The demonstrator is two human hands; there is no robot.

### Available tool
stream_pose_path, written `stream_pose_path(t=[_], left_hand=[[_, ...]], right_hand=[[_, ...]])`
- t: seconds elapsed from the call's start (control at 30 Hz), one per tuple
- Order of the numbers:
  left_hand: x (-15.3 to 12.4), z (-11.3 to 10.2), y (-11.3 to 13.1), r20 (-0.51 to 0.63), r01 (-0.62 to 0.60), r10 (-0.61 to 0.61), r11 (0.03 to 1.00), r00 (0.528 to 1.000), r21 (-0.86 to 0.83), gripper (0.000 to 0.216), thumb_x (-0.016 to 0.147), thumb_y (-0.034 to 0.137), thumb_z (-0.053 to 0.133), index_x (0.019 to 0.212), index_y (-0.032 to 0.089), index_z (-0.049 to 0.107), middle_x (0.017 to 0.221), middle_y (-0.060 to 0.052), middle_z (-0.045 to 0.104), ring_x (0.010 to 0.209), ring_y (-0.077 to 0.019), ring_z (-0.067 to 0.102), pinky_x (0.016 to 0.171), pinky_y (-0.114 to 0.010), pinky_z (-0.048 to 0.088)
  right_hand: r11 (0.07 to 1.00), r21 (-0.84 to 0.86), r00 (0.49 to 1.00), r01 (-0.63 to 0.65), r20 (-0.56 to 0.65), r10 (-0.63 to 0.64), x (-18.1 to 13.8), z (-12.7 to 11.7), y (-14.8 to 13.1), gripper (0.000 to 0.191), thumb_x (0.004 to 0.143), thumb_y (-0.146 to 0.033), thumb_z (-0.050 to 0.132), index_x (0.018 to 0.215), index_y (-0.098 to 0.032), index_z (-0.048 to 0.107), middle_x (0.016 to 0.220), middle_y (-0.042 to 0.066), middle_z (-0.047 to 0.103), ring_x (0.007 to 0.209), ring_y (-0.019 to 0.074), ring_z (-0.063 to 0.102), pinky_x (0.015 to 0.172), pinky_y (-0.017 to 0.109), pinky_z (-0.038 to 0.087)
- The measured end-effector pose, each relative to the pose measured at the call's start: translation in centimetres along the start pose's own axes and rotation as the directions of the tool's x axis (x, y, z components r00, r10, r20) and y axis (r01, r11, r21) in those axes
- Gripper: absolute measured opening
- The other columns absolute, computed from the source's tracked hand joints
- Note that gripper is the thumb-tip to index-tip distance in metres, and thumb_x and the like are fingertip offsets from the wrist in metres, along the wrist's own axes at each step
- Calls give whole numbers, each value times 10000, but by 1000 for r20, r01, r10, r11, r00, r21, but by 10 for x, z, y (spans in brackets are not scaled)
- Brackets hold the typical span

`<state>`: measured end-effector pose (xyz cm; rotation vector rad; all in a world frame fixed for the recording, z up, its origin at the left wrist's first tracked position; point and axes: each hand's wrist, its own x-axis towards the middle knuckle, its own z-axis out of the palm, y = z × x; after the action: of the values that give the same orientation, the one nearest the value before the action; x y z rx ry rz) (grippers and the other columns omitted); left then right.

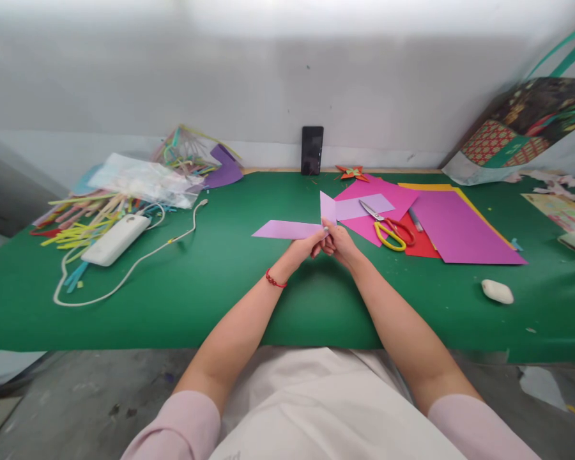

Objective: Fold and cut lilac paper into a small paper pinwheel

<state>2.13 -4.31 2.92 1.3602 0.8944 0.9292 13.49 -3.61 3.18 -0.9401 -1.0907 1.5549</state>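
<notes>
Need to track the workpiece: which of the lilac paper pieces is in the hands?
The folded lilac paper strip pinched by both hands; the other lilac piece lies under the scissors.

Lilac paper strip, seemingly folded upward at its right end, held above the mat centre.

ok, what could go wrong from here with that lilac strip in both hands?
1. The lilac paper strip is pinched only at one end by the left hand and right hand; the long free end could sag or crease crooked.
2. The scissors lie open just beyond the right hand; a blind reach might meet the blades.
</notes>
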Motion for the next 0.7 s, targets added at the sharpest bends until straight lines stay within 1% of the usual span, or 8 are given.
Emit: stream_pose_path(t=[0.1, 0.2, 0.3, 0.4, 0.53, 0.63, 0.7], left_hand=[[-1, 0, 2, 21, -7, 7, 1000, 1000, 0, 416, 845, 393, 451, 492, 173, 457, 369, 56, 384, 378, -62, 357, 467, -221, 330], [-1, 0, 4, 20, 15, -14, 1000, 1000, -8, 422, 848, 376, 450, 479, 173, 443, 368, 54, 382, 374, -60, 351, 466, -222, 327], [-1, 0, 4, 12, 41, -41, 999, 999, -31, 413, 841, 384, 462, 486, 173, 444, 369, 57, 381, 371, -60, 351, 455, -221, 318], [-1, 0, 5, 46, 60, -58, 997, 997, -41, 410, 835, 392, 470, 491, 172, 444, 373, 56, 384, 372, -60, 354, 446, -220, 310], [-1, -2, 5, 89, 50, -45, 997, 995, -57, 394, 836, 360, 459, 490, 172, 442, 370, 53, 389, 372, -61, 356, 442, -218, 307], [-1, -3, 7, 125, 60, -51, 996, 991, -65, 361, 838, 310, 438, 504, 173, 447, 358, 57, 386, 356, -62, 348, 431, -215, 299], [-2, -3, 8, 140, 70, -64, 997, 988, -35, 345, 835, 266, 425, 504, 173, 447, 353, 56, 393, 348, -63, 350, 426, -214, 297]], right_hand=[[1000, 12, 1000, -18, 25, 17, 0, 0, 0, 672, 723, -634, 547, 271, -196, 313, 231, -50, 261, 223, 48, 279, 262, 196, 238], [999, 24, 998, -34, 50, 33, -1, -1, -1, 661, 726, -628, 548, 280, -195, 322, 238, -52, 258, 227, 46, 272, 266, 199, 237], [1000, 14, 997, -23, 72, 22, -2, -3, -3, 646, 719, -622, 561, 289, -197, 334, 243, -52, 263, 235, 54, 293, 275, 206, 251], [999, -11, 994, -37, 107, 38, -3, -6, -5, 622, 714, -613, 576, 312, -196, 351, 252, -58, 271, 243, 53, 294, 286, 208, 268], [998, -19, 989, -67, 134, 69, -5, -8, -7, 601, 710, -608, 581, 331, -196, 360, 260, -67, 261, 249, 53, 290, 289, 210, 266], [998, -43, 989, -50, 139, 55, -5, -10, -7, 562, 693, -580, 612, 350, -192, 394, 268, -69, 281, 257, 54, 302, 295, 210, 266], [997, -79, 992, -23, 123, 33, -5, -11, -6, 521, 679, -546, 644, 371, -184, 431, 281, -67, 314, 267, 55, 317, 301, 209, 269]])
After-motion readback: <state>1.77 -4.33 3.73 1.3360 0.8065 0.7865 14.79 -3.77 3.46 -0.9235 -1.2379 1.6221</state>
